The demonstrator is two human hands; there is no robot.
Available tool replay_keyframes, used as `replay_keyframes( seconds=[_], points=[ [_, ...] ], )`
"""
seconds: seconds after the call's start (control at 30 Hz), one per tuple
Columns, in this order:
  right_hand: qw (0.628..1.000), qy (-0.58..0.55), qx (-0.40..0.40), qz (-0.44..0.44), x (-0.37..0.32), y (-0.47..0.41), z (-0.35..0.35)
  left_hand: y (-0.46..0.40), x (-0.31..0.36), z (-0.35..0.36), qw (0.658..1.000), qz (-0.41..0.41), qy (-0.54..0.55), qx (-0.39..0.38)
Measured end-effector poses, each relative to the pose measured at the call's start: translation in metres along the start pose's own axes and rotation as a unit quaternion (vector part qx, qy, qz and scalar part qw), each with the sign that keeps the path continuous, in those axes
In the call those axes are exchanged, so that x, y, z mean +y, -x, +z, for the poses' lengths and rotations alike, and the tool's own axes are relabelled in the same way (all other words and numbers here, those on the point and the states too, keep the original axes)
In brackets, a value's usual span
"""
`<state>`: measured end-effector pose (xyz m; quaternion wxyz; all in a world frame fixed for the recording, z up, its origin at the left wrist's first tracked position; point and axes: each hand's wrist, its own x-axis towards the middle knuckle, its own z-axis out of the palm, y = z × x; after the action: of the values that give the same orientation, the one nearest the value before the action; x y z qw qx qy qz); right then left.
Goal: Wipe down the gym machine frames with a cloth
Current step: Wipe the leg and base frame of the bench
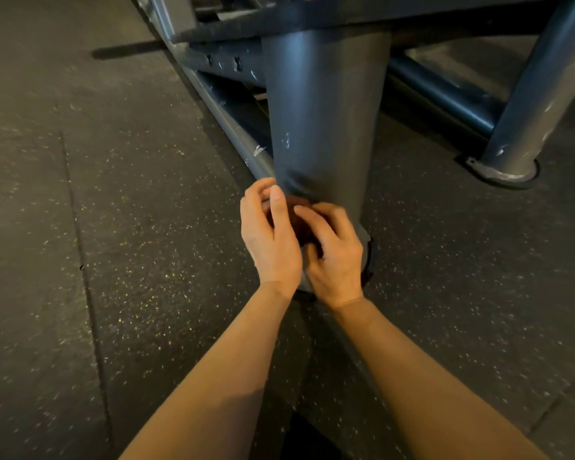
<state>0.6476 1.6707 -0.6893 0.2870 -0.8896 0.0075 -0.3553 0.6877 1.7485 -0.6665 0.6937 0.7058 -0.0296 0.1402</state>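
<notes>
1. The left hand (270,237) and the right hand (334,257) are meeting low in front of a thick grey post (326,117) of the gym machine, just above its round foot (367,257).
2. Between the two hands a small dark reddish cloth (301,224) is showing, bunched and mostly hidden by the fingers; it is sitting right against the bottom of the post.
3. The left hand's fingers are curling around the cloth's left side, with the thumb lying straight along the front.
4. The right hand's fingers are bending over the cloth from the right, and the thumb is tucking in beneath; both hands are gripping it narrowly.
5. The post is standing upright on a dark speckled rubber floor (130,227), its paint showing pale scratches.
6. A thinner rail (233,134) is running along the floor behind the post toward the upper left.
7. A second post (531,104) is standing to the right, well apart, on its own round foot, with a bar (445,91) linking the frame behind.
</notes>
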Motion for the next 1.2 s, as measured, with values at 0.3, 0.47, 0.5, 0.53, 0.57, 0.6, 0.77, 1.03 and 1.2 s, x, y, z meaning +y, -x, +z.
replay_keyframes(
  seconds=[0.3, 0.47, 0.5, 0.53, 0.57, 0.6, 0.77, 1.03, 1.2],
  points=[
    [0.993, 0.062, 0.048, -0.093, -0.030, -0.068, 0.002, -0.042, 0.030, -0.019, 0.998, 0.033, 0.049, 0.032],
    [0.982, 0.076, 0.170, -0.044, -0.021, -0.076, -0.004, -0.051, 0.040, -0.006, 0.992, 0.121, -0.031, -0.005],
    [0.980, 0.080, 0.177, -0.042, -0.019, -0.076, -0.004, -0.053, 0.038, -0.002, 0.993, 0.112, -0.049, -0.001],
    [0.979, 0.084, 0.179, -0.044, -0.016, -0.077, -0.005, -0.057, 0.034, 0.000, 0.995, 0.079, -0.052, 0.009],
    [0.979, 0.086, 0.176, -0.047, -0.015, -0.076, -0.005, -0.063, 0.030, 0.000, 0.998, 0.034, -0.051, 0.018],
    [0.980, 0.085, 0.174, -0.048, -0.014, -0.075, -0.005, -0.067, 0.026, -0.003, 0.998, 0.000, -0.052, 0.019],
    [0.978, 0.082, 0.184, -0.054, -0.015, -0.078, -0.005, -0.052, 0.032, -0.004, 0.992, 0.115, -0.052, -0.005],
    [0.975, 0.102, 0.189, -0.065, -0.014, -0.077, -0.002, -0.060, 0.046, 0.003, 0.980, 0.198, -0.031, 0.014],
    [0.973, 0.087, 0.207, -0.044, -0.020, -0.084, -0.001, -0.106, 0.058, 0.013, 0.989, 0.137, 0.033, 0.047]
  ],
)
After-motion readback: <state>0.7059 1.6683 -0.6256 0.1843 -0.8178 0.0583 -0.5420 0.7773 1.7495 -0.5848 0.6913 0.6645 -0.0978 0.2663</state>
